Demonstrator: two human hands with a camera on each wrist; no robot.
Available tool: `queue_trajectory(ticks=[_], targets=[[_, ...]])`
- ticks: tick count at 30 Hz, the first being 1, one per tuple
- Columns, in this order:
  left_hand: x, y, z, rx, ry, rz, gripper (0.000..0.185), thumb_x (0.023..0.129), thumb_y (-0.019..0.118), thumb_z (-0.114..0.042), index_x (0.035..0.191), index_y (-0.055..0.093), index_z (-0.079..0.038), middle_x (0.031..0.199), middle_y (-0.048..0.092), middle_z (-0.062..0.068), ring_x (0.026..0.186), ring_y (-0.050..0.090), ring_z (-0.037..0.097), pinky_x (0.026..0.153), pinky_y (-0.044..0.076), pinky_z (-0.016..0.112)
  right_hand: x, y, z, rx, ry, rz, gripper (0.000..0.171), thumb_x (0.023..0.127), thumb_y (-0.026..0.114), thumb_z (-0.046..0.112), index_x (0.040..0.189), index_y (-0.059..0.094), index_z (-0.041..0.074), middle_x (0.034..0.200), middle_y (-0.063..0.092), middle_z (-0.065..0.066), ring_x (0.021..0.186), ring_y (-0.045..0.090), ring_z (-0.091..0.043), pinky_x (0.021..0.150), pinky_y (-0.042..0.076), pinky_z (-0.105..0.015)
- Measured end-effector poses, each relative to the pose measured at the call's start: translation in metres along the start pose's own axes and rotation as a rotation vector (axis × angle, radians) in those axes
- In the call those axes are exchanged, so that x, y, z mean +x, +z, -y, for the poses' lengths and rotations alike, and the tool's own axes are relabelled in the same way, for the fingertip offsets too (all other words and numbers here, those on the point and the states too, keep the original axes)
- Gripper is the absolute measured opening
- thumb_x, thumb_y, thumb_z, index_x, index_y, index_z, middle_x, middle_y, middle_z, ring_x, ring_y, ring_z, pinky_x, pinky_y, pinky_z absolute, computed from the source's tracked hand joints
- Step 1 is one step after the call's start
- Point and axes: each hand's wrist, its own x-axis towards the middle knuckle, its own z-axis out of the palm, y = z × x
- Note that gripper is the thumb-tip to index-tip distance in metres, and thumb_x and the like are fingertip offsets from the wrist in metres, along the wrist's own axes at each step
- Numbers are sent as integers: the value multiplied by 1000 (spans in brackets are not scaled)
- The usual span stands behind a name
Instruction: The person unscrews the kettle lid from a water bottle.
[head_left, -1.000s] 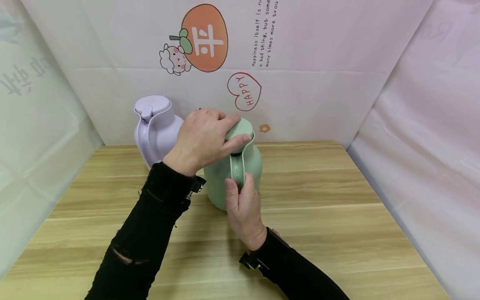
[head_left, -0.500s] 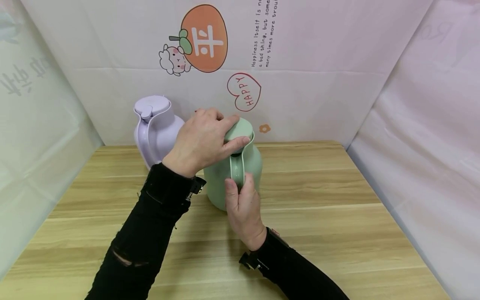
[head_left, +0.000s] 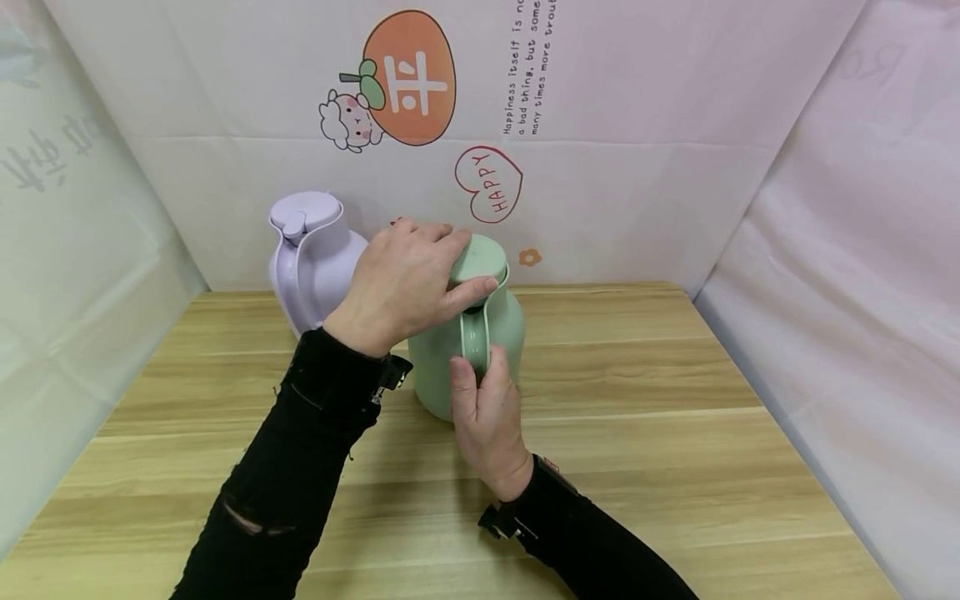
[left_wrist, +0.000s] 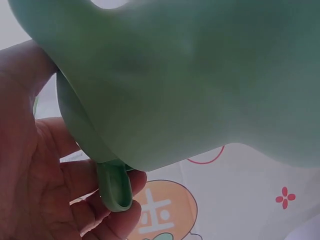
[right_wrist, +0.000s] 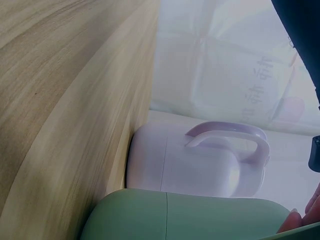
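Head view: the green jug [head_left: 465, 350] is standing upright on the surface [head_left: 637, 433], just in front of and beside the lilac jug [head_left: 311, 254]. The left hand [head_left: 401, 283] is curling its fingers and thumb around the lid [head_left: 480, 258], and the right hand [head_left: 487, 417] is wrapping the handle [head_left: 474, 337]. Compared with a second ago, the left fingers are sitting slightly further back on the lid, exposing more of it; the jug and right hand are staying put.
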Motion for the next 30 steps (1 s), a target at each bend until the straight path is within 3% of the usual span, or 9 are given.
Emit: queue_trajectory(ticks=[4, 9, 16, 25, 30], targets=[[0, 1, -1, -3, -1, -12, 69, 96, 59, -67, 134, 68, -10, 129, 72, 11, 108, 65, 40, 92, 53, 51, 0, -1, 0, -6, 5, -1, 31, 113, 45, 31, 121, 47, 1, 66, 52, 2, 55, 50, -6, 54, 46, -25], [0, 2, -1, 4, -1, -54, 65, 92, 62, -70, 113, 72, -8, 106, 76, 8, 92, 63, 36, 79, 52, 46, 0, -1, 0, -13, 6, -2, 31, 113, 45, 31, 120, 48, 1, 66, 52, 2, 55, 50, -6, 53, 46, -25], [1, 3, -4, 14, -26, -72, 66, 89, 63, -75, 95, 69, -9, 81, 66, 6, 79, 59, 32, 66, 46, 40, 0, 0, 0, 13, 3, 13, 29, 113, 44, 30, 119, 46, 1, 65, 50, 3, 53, 49, -4, 51, 46, -25], [2, 6, -5, -61, -54, -59, 68, 90, 65, -73, 96, 64, -5, 84, 59, 8, 77, 56, 27, 62, 48, 40, 1, 0, 0, -23, -8, -8, 33, 113, 44, 33, 118, 46, 1, 68, 51, 1, 59, 49, -9, 55, 45, -26], [3, 9, -4, -91, -43, -77, 63, 90, 67, -69, 87, 58, -7, 74, 53, 6, 67, 53, 26, 55, 43, 37, 1, 0, 0, -31, -8, -11, 35, 113, 43, 34, 119, 46, 0, 70, 50, 0, 62, 49, -11, 57, 45, -27]])
